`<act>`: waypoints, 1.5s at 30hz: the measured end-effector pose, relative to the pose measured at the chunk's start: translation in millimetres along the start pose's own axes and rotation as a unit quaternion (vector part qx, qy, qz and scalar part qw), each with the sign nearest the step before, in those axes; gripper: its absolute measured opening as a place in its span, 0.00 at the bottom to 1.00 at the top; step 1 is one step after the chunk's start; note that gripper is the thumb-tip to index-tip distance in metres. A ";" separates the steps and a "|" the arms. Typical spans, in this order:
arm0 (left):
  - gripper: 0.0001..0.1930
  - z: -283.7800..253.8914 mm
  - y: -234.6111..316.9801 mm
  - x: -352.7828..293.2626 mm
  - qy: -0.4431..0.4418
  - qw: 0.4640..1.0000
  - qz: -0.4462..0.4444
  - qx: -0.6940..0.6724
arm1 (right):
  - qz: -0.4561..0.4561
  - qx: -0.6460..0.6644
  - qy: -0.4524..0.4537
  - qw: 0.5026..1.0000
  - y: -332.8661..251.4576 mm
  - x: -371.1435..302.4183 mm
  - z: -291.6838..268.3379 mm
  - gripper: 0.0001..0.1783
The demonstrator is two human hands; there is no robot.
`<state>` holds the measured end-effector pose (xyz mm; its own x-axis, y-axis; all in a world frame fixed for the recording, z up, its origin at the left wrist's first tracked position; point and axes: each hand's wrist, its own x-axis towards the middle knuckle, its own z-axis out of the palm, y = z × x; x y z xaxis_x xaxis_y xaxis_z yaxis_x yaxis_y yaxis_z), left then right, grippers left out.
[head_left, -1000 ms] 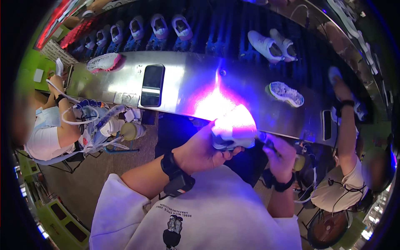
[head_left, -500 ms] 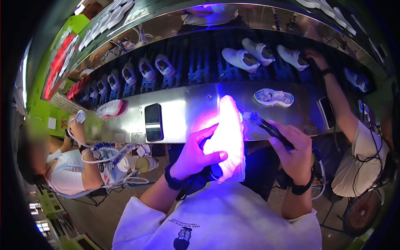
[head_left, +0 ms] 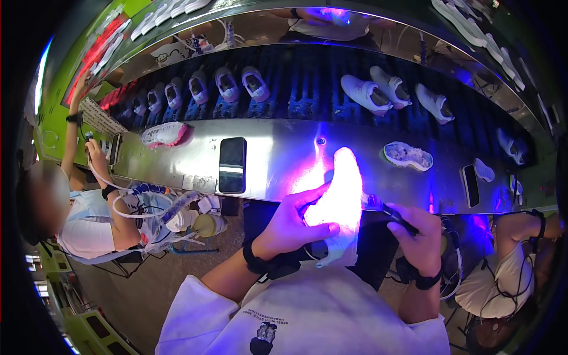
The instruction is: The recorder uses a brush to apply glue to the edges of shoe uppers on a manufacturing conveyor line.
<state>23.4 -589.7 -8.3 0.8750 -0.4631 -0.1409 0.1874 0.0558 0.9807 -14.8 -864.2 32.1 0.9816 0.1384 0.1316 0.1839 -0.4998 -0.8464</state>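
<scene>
Your left hand (head_left: 291, 225) holds a glare-lit white shoe (head_left: 343, 201) right of the flat black phone (head_left: 232, 158); your right hand (head_left: 421, 236) grips a slim black-handled brush (head_left: 394, 215) farther right. Brushing seems under way; glare hides what remains.

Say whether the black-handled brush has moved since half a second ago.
Yes: the black-handled brush has come toward you, its bristles now closer to the front edge of the silver metal bench.

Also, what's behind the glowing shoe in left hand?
Beyond the shoe, metal counter, with pink-violet glow on the left. Whatever's directly behind the shoe is covered.
</scene>
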 end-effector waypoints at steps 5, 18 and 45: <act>0.41 -1.6 4.1 -9.0 -0.021 0.998 -0.040 -0.047 | 0.044 0.014 0.042 0.998 -12.2 21.0 10.8 0.20; 0.38 -8.0 6.2 -7.0 0.046 0.997 0.031 -0.051 | 0.042 0.009 -0.039 0.998 20.9 -26.5 11.4 0.25; 0.33 -74.3 23.5 73.7 0.131 0.989 -0.021 -0.067 | 0.232 0.173 0.122 0.949 136.8 -52.4 36.6 0.13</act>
<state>125.5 -556.8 -5.7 0.9475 -0.2243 -0.2279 0.2676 0.1665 0.9490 -43.0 -908.6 -109.5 0.9429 -0.2520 -0.2177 -0.2583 -0.1411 -0.9557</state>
